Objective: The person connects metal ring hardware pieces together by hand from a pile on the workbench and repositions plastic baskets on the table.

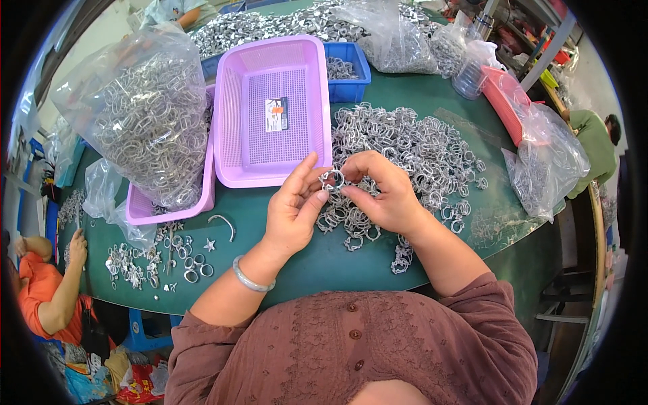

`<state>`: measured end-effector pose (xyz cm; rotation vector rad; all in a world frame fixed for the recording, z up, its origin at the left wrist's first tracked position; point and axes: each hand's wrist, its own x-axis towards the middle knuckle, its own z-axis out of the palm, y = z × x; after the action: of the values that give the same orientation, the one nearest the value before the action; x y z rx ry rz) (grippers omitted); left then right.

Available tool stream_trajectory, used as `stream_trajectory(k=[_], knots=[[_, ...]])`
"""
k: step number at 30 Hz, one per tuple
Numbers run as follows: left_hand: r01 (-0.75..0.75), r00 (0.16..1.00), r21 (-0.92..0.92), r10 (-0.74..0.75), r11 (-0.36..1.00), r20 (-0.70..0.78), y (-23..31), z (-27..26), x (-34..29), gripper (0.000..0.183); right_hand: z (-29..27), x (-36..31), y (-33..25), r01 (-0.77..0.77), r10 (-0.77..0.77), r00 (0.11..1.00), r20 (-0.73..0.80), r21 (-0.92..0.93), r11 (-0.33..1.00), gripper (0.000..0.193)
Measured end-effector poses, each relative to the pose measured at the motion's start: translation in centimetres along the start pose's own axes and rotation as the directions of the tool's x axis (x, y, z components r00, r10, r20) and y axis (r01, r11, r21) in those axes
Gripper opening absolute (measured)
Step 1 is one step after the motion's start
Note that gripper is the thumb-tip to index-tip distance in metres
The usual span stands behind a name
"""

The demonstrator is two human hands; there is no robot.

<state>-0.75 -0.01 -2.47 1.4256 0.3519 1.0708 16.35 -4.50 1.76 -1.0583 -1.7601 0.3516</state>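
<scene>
Between both hands, at the near edge of the pile, is a small silvery metal ring [332,178]. My left hand [291,210] pinches its left side with thumb and fingertips. My right hand [386,194] grips the other side between thumb and forefinger. Fine detail on the ring is too small to make out. Right behind and beside my right hand spreads a big heap of similar grey metal rings [425,152]. Beyond my left hand a lilac plastic basket [228,135] with a mesh bottom lies with only a label card [275,115] inside.
A clear bag of metal loops [152,115] fills another lilac basket [172,214] at left. Sorted rings and a star piece [210,244] lie on the green table [297,273]. Behind are a blue bin [351,88], more bags and a red tray [503,101]. Co-workers [50,293] sit around.
</scene>
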Motion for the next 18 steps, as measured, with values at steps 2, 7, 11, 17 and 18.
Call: stream_trajectory(k=[2, 7, 11, 17, 18], knots=[[0.017, 1.0, -0.017, -0.017, 1.0, 0.0, 0.0, 0.0, -0.02, 0.055, -0.02, -0.03, 0.02, -0.008, 0.008, 1.0, 0.003, -0.002, 1.0, 0.027], [0.082, 0.996, -0.094, -0.083, 0.992, -0.011, 0.15, 0.07, 0.1, 0.052, -0.08, 0.03, -0.05, -0.003, 0.003, 1.0, 0.0, -0.011, 1.0, 0.027], [0.117, 0.993, -0.138, -0.118, 0.984, -0.006, 0.32, -0.01, 0.2, 0.051, -0.04, 0.11, 0.07, -0.002, 0.002, 1.0, -0.001, -0.006, 1.0, 0.027], [0.261, 0.965, -0.313, -0.257, 0.913, 0.054, 0.66, -0.03, 0.21, 0.046, -0.4, -0.05, -0.2, 0.009, -0.008, 1.0, 0.015, -0.043, 0.999, 0.03], [0.3, 0.952, -0.401, -0.297, 0.866, 0.073, 0.75, -0.19, 0.27, 0.044, -0.42, -0.05, -0.13, -0.053, 0.051, 0.998, 0.042, 0.032, 0.998, 0.031]])
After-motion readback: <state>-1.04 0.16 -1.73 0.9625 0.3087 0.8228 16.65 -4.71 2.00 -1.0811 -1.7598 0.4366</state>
